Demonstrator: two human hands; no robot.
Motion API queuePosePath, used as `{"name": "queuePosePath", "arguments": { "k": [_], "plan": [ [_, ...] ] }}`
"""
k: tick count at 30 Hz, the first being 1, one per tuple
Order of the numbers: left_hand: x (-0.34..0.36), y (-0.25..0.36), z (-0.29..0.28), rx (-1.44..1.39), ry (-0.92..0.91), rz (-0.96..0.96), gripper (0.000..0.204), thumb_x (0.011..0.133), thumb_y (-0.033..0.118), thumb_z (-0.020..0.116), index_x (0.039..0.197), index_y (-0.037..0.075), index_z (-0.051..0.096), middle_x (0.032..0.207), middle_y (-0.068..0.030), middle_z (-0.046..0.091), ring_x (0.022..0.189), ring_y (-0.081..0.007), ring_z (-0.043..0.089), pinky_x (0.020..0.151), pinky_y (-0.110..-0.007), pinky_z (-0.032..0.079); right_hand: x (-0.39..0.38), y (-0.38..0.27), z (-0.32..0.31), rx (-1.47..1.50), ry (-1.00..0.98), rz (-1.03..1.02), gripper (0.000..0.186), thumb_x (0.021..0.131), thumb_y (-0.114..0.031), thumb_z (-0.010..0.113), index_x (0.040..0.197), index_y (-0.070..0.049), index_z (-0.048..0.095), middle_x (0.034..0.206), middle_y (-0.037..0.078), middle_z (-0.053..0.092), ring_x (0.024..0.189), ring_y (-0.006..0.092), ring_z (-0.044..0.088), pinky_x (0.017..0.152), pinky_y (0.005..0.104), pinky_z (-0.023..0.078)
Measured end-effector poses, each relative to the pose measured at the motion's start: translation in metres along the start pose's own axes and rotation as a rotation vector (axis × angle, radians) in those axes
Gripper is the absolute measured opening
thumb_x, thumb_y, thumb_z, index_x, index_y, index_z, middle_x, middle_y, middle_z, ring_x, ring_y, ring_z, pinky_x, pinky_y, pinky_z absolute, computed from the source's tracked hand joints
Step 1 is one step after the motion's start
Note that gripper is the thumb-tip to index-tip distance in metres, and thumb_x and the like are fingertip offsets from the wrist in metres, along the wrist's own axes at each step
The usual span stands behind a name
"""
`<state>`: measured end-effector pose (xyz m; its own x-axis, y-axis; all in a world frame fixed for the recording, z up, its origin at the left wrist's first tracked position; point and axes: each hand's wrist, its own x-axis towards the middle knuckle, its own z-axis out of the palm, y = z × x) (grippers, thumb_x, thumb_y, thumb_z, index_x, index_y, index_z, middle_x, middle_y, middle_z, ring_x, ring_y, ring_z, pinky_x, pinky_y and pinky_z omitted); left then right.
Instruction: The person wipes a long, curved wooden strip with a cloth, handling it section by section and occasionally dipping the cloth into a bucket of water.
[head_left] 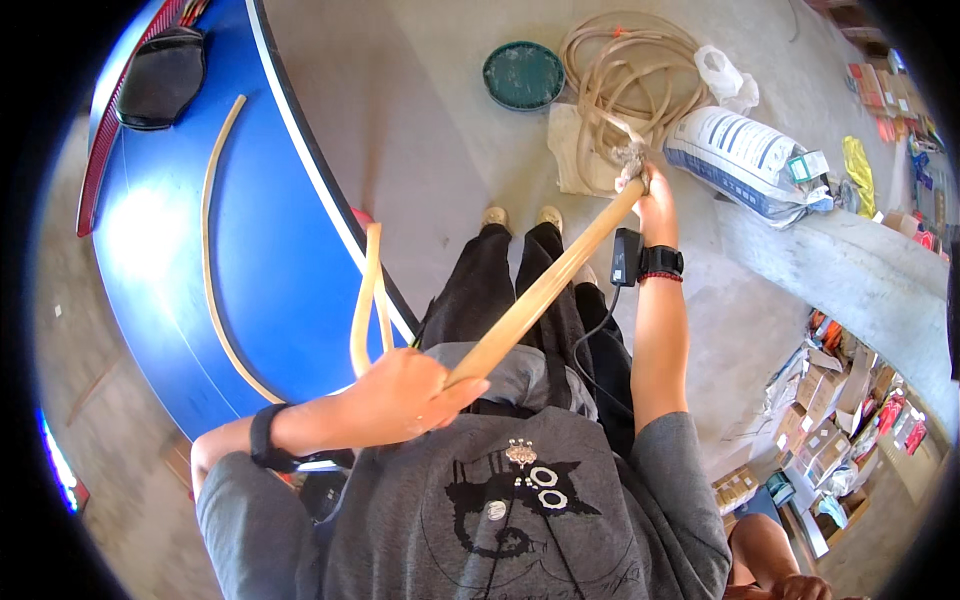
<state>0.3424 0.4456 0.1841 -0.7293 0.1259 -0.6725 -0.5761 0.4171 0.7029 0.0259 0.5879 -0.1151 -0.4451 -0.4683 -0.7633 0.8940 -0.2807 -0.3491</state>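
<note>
Tan hose (550, 282) runs straight between 7 and 2 o'clock. Left hand (408, 395) at 7, fingers closed round it; right hand (655, 208) at 2, fingers gripping the upper end, beside crumpled grey rag (630, 157). Coiled hose (592, 62) at 1, blue worktop (300, 320) at 9.

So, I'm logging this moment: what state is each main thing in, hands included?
Left hand, closed on the tan strip
Right hand, closed near the strip's far end
Tan strip, straight between the hands
Second strip, curved, lying on the blue table
Coil, loosely looped
Sack, lying down, filled out
Plastic bag, crumpled
Black case, closure unclear
</note>
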Motion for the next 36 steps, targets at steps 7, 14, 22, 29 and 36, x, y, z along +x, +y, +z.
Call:
{"name": "queuePosePath", "arguments": {
  "k": [7,14,22,29,36],
  "plan": [
    [-0.01,-0.014,-0.031,-0.074,-0.205,-0.389,0.059,0.083,0.048,0.047,0.047,0.001,0.051,0.044,-0.0053,0.048,0.043,-0.0162,0.048,0.046,-0.028,0.037,0.002,-0.002,-0.034,0.189,-0.197,0.009,0.02,0.087,-0.017,0.038,0.083,0.002,0.045,0.068,0.009,0.046,0.063,0.0185,0.043,0.063,0.0322,0.039],
    [0.0,-0.049,-0.02,-0.099,-0.608,-0.188,0.06,0.075,0.06,0.049,0.081,0.001,0.063,0.047,-0.0016,0.05,0.048,-0.0125,0.051,0.047,-0.025,0.038,-0.056,-0.008,0.002,0.432,-0.433,-0.008,0.019,0.087,-0.016,0.039,0.087,0.003,0.045,0.069,0.009,0.045,0.064,0.0172,0.043,0.068,0.0308,0.036],
    [-0.037,-0.038,-0.119,-0.001,-0.239,-0.119,0.06,0.062,0.057,0.067,0.082,0.001,0.057,0.057,-0.0009,0.052,0.051,-0.01,0.051,0.045,-0.021,0.035,-0.097,-0.03,0.055,0.579,-0.591,-0.099,0.021,0.086,-0.014,0.037,0.097,0.003,0.044,0.072,0.006,0.041,0.059,0.0123,0.04,0.069,0.0279,0.03],
    [-0.082,-0.007,-0.148,0.024,-0.27,0.122,0.058,0.054,0.06,0.071,0.066,0.005,0.054,0.05,-0.0023,0.049,0.041,-0.012,0.049,0.04,-0.022,0.03,-0.154,-0.067,0.1,0.522,-0.719,-0.238,0.016,0.085,-0.012,0.038,0.094,0.001,0.042,0.071,0.004,0.04,0.059,0.0122,0.04,0.069,0.0281,0.029],
    [-0.152,0.042,-0.105,0.319,0.024,0.143,0.052,0.055,0.051,0.075,0.07,0.004,0.057,0.05,-0.0013,0.051,0.041,-0.0119,0.05,0.038,-0.021,0.033,-0.131,-0.027,0.113,0.53,-0.565,0.058,0.02,0.081,-0.016,0.041,0.085,0.004,0.045,0.068,0.01,0.043,0.064,0.0187,0.042,0.068,0.0336,0.034]
  ]
}}
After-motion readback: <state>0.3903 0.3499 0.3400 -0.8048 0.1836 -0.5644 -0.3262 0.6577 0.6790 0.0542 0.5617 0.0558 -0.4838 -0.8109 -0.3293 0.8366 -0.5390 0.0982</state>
